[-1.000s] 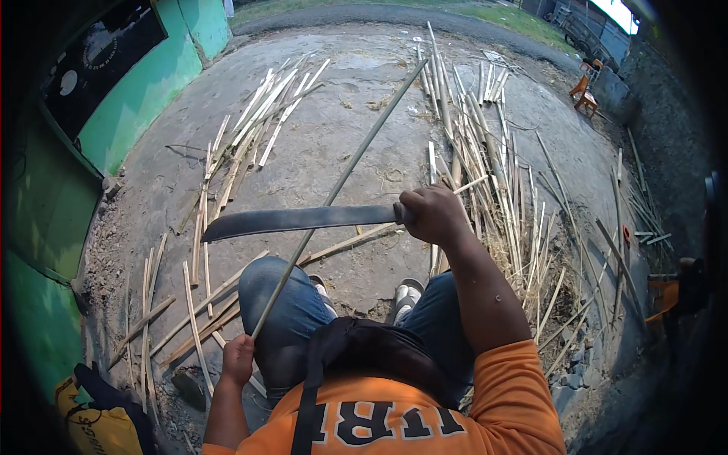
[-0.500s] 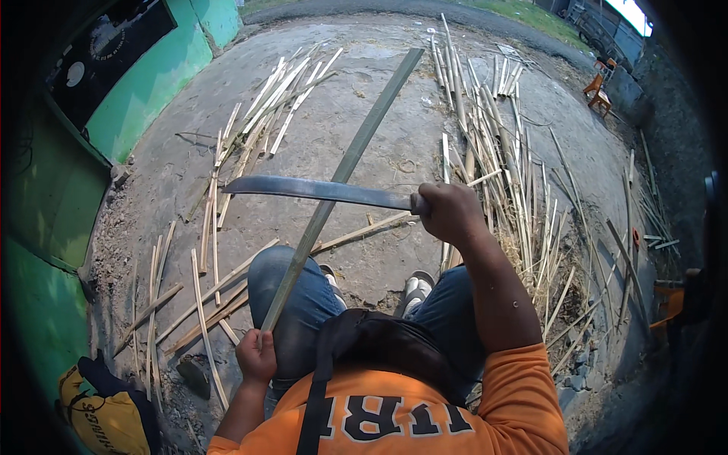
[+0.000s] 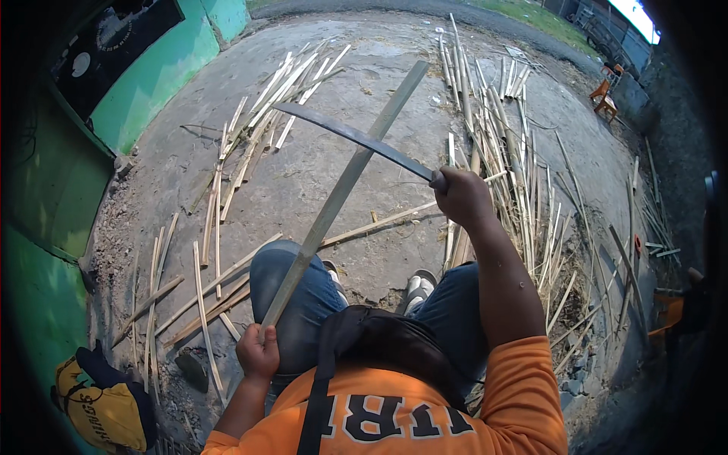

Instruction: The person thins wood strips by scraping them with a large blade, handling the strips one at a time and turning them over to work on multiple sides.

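My left hand [image 3: 258,352] is closed round the near end of a long greenish bamboo strip [image 3: 339,196]. The strip slants up and away to the right, passing over my left knee. In my right hand [image 3: 463,197] is the handle of a machete [image 3: 334,127], fingers wrapped round it. Its long blade points to the far left and crosses the strip in its far half. Whether the edge touches the strip or is just above it, I cannot tell.
Cut bamboo strips [image 3: 284,91] lie at the far left, with a larger pile [image 3: 500,144] on the right. More sticks [image 3: 201,318] lie beside my left leg. A yellow and dark bag [image 3: 106,413] rests near the green wall [image 3: 163,80]. An orange chair [image 3: 604,97] stands far right.
The machete has moved farther up the strip, its tip swinging away from me and upward in view. My right hand has shifted slightly away; my left hand keeps its hold on the strip.
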The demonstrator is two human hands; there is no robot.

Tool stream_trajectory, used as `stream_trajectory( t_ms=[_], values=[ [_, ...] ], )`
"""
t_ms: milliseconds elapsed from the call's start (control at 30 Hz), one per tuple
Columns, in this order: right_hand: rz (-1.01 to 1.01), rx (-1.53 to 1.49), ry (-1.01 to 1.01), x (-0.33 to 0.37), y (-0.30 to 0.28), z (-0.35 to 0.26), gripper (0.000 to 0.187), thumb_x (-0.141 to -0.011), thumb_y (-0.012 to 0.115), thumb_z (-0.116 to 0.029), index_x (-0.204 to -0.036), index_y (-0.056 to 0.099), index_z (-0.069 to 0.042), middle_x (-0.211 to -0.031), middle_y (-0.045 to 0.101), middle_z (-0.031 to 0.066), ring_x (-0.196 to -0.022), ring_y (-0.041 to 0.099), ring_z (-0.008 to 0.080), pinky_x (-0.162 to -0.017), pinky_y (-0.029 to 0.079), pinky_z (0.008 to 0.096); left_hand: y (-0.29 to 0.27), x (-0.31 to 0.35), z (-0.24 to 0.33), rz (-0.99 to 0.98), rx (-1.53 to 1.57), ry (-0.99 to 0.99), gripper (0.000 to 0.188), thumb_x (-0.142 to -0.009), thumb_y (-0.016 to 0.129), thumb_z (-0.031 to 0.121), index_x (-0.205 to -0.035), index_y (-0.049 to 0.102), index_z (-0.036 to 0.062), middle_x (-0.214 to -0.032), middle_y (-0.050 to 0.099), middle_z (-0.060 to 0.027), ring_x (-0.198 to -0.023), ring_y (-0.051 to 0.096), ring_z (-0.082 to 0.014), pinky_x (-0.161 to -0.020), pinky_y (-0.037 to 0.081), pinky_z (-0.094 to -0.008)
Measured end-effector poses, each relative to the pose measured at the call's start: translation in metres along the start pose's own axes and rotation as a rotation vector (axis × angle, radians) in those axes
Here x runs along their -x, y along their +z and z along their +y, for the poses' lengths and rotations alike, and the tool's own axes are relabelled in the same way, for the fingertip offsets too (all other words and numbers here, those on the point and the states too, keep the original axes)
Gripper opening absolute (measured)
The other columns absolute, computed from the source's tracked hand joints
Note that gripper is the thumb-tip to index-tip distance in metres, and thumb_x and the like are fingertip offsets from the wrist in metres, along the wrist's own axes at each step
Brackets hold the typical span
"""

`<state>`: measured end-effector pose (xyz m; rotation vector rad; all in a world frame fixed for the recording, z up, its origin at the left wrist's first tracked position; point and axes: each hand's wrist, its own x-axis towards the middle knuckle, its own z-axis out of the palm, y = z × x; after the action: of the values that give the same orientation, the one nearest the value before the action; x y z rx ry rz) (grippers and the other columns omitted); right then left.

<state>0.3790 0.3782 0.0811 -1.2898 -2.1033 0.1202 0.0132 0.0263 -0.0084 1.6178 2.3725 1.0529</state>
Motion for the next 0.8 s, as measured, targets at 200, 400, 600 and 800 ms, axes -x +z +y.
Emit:
stream_trajectory(
  t_ms=[200, 400, 600, 800],
  values=[
    [-0.062, -0.045, -0.132, 0.012, 0.005, -0.01, 0.023, -0.096, 0.068, -0.03, -0.084, 0.068, -0.01, -0.069, 0.066, 0.0182, -0.066, 0.067, 0.0432, -0.064, 0.054, 0.0529, 0.001, 0.002, -0.002, -0.035, 0.038, -0.022, 0.049, -0.103, 0.063, 0.049, -0.08, 0.058, 0.0057, -0.066, 0.059, -0.0155, -0.063, 0.064, -0.0413, -0.058, 0.048, -0.0469],
    [-0.236, 0.004, -0.09, 0.01, 0.001, -0.031, 0.021, -0.094, 0.067, -0.029, -0.087, 0.073, -0.01, -0.074, 0.069, 0.0187, -0.076, 0.07, 0.0421, -0.07, 0.055, 0.053, -0.001, 0.002, -0.008, 0.014, 0.007, 0.02, 0.049, -0.103, 0.064, 0.049, -0.083, 0.059, 0.0042, -0.069, 0.061, -0.0175, -0.065, 0.064, -0.0428, -0.058, 0.048, -0.0477],
    [-0.004, 0.017, 0.239, -0.002, -0.005, 0.018, 0.016, -0.094, 0.069, -0.027, -0.094, 0.076, -0.013, -0.083, 0.072, 0.0188, -0.082, 0.071, 0.042, -0.073, 0.056, 0.0525, -0.003, -0.001, -0.002, 0.0, -0.08, 0.049, 0.047, -0.103, 0.063, 0.047, -0.084, 0.06, 0.0041, -0.069, 0.061, -0.0183, -0.066, 0.064, -0.0445, -0.059, 0.048, -0.0505],
    [-0.191, 0.028, -0.203, 0.02, 0.001, -0.005, 0.017, -0.091, 0.069, -0.025, -0.081, 0.068, -0.011, -0.072, 0.067, 0.0171, -0.071, 0.068, 0.0409, -0.067, 0.054, 0.0518, 0.001, 0.001, -0.001, 0.021, -0.071, 0.06, 0.047, -0.104, 0.062, 0.047, -0.084, 0.059, 0.0036, -0.069, 0.06, -0.0192, -0.066, 0.064, -0.0452, -0.059, 0.048, -0.0504]
  ],
)
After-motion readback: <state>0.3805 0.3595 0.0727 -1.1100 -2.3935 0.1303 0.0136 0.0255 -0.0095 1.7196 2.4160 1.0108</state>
